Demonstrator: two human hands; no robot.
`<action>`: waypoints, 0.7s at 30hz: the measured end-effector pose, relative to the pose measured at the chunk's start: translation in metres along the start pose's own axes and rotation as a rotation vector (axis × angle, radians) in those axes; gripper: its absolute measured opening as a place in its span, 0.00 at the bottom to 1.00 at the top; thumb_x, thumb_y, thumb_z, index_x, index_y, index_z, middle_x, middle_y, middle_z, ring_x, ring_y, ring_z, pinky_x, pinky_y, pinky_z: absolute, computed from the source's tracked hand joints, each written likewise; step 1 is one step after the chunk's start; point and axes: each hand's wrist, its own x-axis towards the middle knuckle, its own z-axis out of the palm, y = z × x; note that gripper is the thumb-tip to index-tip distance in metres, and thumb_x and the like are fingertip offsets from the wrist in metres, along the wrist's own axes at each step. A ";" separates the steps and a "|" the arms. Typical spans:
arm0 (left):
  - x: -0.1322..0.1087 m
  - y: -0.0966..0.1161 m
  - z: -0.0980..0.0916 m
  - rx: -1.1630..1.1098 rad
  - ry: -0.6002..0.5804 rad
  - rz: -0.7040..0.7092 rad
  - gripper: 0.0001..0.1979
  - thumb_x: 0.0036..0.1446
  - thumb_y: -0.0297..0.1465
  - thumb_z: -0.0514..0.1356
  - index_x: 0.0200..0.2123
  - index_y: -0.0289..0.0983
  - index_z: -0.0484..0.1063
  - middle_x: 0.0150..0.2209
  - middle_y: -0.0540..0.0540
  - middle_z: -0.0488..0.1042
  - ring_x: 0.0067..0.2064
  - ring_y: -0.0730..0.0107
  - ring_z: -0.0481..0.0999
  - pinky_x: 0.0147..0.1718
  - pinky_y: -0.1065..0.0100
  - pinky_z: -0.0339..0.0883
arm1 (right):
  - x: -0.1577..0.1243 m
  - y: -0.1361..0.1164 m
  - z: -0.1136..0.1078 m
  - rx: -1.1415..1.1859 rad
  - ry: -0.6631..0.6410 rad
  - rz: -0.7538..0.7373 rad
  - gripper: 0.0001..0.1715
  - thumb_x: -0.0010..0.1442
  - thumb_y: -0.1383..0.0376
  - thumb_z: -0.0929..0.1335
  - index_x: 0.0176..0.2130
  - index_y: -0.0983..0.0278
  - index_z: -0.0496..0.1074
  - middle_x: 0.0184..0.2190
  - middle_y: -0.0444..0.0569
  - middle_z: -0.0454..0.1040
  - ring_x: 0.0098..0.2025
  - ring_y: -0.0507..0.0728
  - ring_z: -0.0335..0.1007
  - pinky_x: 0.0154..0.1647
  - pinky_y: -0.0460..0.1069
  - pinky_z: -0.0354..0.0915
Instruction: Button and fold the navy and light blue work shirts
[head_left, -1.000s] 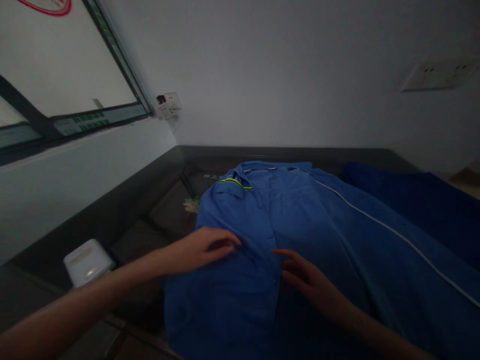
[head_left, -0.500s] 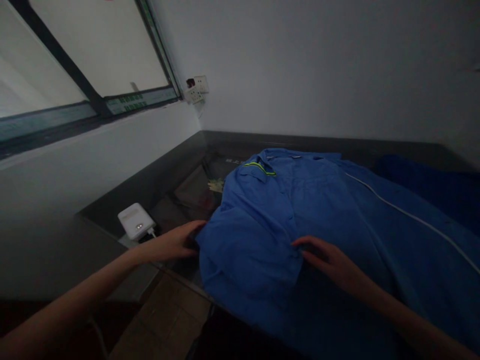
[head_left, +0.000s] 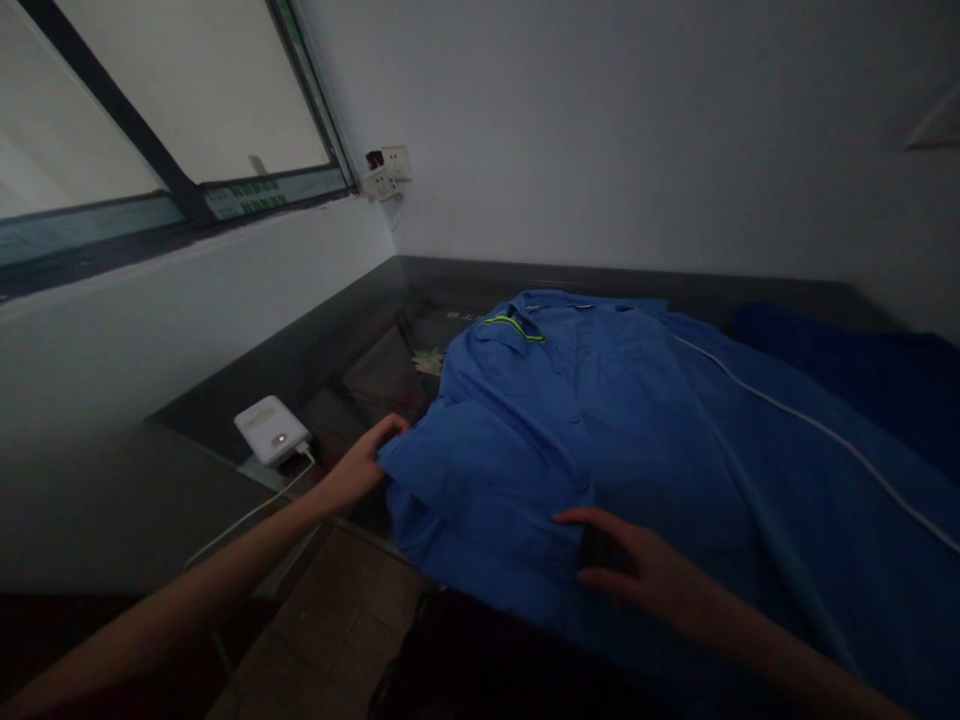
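A blue work shirt (head_left: 600,420) with a yellow-green shoulder stripe and a white piping line lies spread on a dark table (head_left: 352,340). My left hand (head_left: 364,465) grips the shirt's left edge, at the folded sleeve, with fingers curled on the cloth. My right hand (head_left: 637,570) rests on the shirt's lower front near the button line; its fingers are stretched out and lie flat on the fabric.
A small white charger box (head_left: 270,430) with a cable sits on the table's left corner. Wall sockets (head_left: 384,172) hang in the room corner under a window (head_left: 150,110). A darker blue cloth (head_left: 825,350) lies at the right rear. Brown floor shows below the table edge.
My left hand slid off the shirt's chest to its left edge and took hold of the cloth. My right hand moved down toward me along the front. The view shifted left.
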 end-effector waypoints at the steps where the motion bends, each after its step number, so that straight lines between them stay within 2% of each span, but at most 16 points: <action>1: -0.002 0.002 -0.001 0.042 0.033 0.018 0.10 0.46 0.33 0.55 0.34 0.38 0.60 0.31 0.52 0.67 0.33 0.70 0.67 0.32 0.71 0.64 | 0.000 -0.004 0.003 -0.032 0.016 -0.017 0.30 0.57 0.52 0.68 0.57 0.57 0.65 0.33 0.44 0.70 0.31 0.53 0.67 0.31 0.48 0.65; 4: -0.008 0.007 -0.009 0.227 0.118 0.085 0.12 0.44 0.29 0.52 0.36 0.38 0.61 0.31 0.52 0.68 0.33 0.70 0.68 0.33 0.70 0.62 | 0.005 -0.013 0.010 -0.095 0.083 -0.078 0.28 0.57 0.52 0.68 0.54 0.57 0.68 0.34 0.45 0.72 0.33 0.54 0.66 0.35 0.48 0.63; 7: -0.010 0.013 -0.024 0.437 0.197 0.177 0.12 0.43 0.27 0.51 0.35 0.38 0.62 0.32 0.50 0.69 0.34 0.68 0.70 0.35 0.69 0.62 | 0.018 -0.013 0.016 -0.101 0.069 -0.100 0.19 0.55 0.53 0.69 0.42 0.62 0.76 0.30 0.45 0.73 0.30 0.52 0.65 0.32 0.47 0.61; 9: -0.008 0.016 -0.037 0.558 0.293 0.218 0.10 0.43 0.26 0.50 0.33 0.39 0.62 0.33 0.48 0.68 0.36 0.66 0.69 0.36 0.68 0.61 | 0.028 -0.011 0.017 -0.037 0.061 -0.081 0.18 0.51 0.52 0.71 0.32 0.65 0.76 0.25 0.45 0.71 0.26 0.51 0.63 0.28 0.47 0.59; 10: -0.007 0.017 -0.043 0.601 0.341 0.219 0.09 0.43 0.26 0.51 0.32 0.39 0.62 0.33 0.48 0.68 0.35 0.66 0.69 0.35 0.68 0.60 | 0.033 -0.011 0.017 0.024 0.076 -0.064 0.19 0.49 0.52 0.72 0.30 0.65 0.76 0.23 0.44 0.70 0.25 0.51 0.63 0.27 0.46 0.59; 12: -0.004 0.017 -0.055 0.647 0.380 0.169 0.06 0.44 0.28 0.51 0.30 0.39 0.60 0.30 0.49 0.67 0.33 0.67 0.68 0.34 0.68 0.60 | 0.037 -0.015 0.014 0.191 0.143 -0.027 0.22 0.45 0.51 0.74 0.33 0.66 0.76 0.22 0.43 0.69 0.24 0.50 0.63 0.26 0.46 0.59; 14: -0.005 0.014 -0.065 0.629 0.288 0.080 0.05 0.44 0.29 0.53 0.28 0.39 0.58 0.27 0.51 0.66 0.31 0.68 0.67 0.31 0.69 0.59 | 0.034 -0.024 0.009 0.362 0.205 -0.004 0.27 0.43 0.52 0.76 0.39 0.65 0.75 0.23 0.42 0.70 0.23 0.49 0.63 0.25 0.45 0.59; 17: -0.018 0.005 -0.073 0.470 -0.035 -0.021 0.08 0.44 0.33 0.55 0.30 0.39 0.59 0.28 0.52 0.67 0.31 0.68 0.68 0.30 0.70 0.60 | 0.016 -0.041 0.002 0.518 0.234 0.011 0.34 0.42 0.53 0.76 0.48 0.62 0.73 0.25 0.41 0.70 0.23 0.48 0.63 0.24 0.44 0.60; 19: -0.034 -0.002 -0.073 0.370 -0.206 -0.043 0.10 0.45 0.35 0.56 0.33 0.39 0.60 0.32 0.51 0.68 0.34 0.67 0.69 0.32 0.70 0.63 | 0.000 -0.047 0.003 0.523 0.220 0.013 0.35 0.43 0.54 0.76 0.49 0.61 0.72 0.28 0.42 0.72 0.25 0.48 0.65 0.26 0.44 0.62; 21: -0.054 -0.010 -0.070 0.351 -0.264 -0.065 0.10 0.47 0.34 0.55 0.34 0.39 0.60 0.34 0.49 0.69 0.36 0.67 0.69 0.35 0.69 0.64 | -0.014 -0.044 0.007 0.414 0.190 0.024 0.32 0.44 0.54 0.76 0.48 0.61 0.73 0.29 0.43 0.72 0.26 0.49 0.65 0.27 0.44 0.63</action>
